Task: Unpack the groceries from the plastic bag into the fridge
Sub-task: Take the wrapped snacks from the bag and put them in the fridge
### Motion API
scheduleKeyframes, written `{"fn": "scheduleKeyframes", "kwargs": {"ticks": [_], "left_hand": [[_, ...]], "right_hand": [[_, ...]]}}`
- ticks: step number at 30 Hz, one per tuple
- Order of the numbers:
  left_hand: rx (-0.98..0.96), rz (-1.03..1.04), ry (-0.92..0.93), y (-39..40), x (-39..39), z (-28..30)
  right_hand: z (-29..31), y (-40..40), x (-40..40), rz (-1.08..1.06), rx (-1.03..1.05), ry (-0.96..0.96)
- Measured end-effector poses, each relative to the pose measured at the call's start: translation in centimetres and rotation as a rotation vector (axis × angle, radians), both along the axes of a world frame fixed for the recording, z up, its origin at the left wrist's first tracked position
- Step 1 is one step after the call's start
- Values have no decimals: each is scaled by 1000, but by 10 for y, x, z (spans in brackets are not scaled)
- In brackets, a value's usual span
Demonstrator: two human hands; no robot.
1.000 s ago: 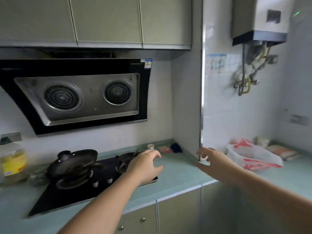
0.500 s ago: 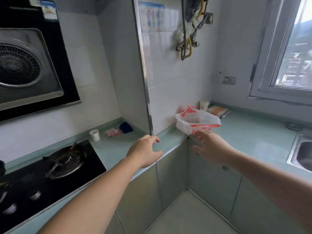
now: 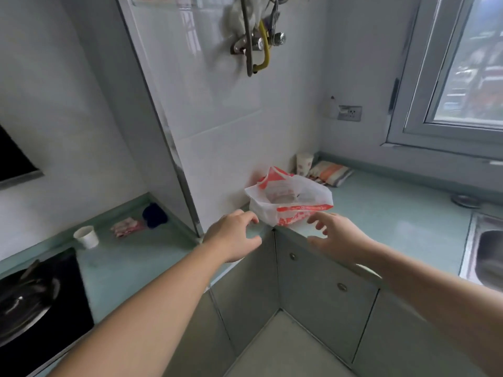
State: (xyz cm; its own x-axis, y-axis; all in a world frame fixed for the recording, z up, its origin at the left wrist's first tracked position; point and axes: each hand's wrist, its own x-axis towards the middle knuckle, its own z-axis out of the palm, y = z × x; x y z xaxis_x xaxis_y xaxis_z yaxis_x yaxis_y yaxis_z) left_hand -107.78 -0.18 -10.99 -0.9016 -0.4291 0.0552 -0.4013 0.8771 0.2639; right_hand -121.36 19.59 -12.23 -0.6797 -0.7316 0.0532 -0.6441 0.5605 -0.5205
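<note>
- Reaching toward the middle of the frame were two bare hands: the left hand (image 3: 233,236) had its fingers loosely curled and its fingertips just short of the bag's lower left edge, holding nothing.
- The right hand (image 3: 337,236) was spread, fingers apart and relaxed, just below the bag's lower right edge; it held nothing, and whether a fingertip touched the plastic could not be told.
- One plastic bag (image 3: 289,200), white with red print, sat open-mouthed on the pale green counter (image 3: 394,213) at the inner corner, against the tiled wall, centre of the frame; its contents were blurred.
- Two paper cups stood out: one cup (image 3: 304,164) behind the bag at the wall, one cup (image 3: 86,237) at the left by the stove.
- One striped packet (image 3: 330,173) lay right of the far cup.
- One pink packet (image 3: 126,227) and one dark blue cloth (image 3: 155,215) lay side by side at centre left.
- One black stove (image 3: 35,303) filled the lower left; one sink (image 3: 487,257) showed at the right edge.
</note>
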Motion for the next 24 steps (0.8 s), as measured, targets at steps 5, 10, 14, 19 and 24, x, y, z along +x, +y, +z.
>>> {"fn": "scheduleKeyframes", "kwargs": {"ticks": [5,10,14,19,24], "left_hand": [[47,-72,20,-41,-77,-18],[138,-138,3,-97,-154,-33],[191,-166,-13,-134,-208,-53],[265,-224,-120,-156,-263,-92],[306,-185,-188,-173,-302,-124]], "right_hand": [[1,-26,-59,-50,51,-2],[4,-60,-124,-161,110,-9],[-10,-97,-160,-238,109,-72],[-53,-139,-193,-169,116,-126],[-96,-187,-242,-140,96,-177]]}}
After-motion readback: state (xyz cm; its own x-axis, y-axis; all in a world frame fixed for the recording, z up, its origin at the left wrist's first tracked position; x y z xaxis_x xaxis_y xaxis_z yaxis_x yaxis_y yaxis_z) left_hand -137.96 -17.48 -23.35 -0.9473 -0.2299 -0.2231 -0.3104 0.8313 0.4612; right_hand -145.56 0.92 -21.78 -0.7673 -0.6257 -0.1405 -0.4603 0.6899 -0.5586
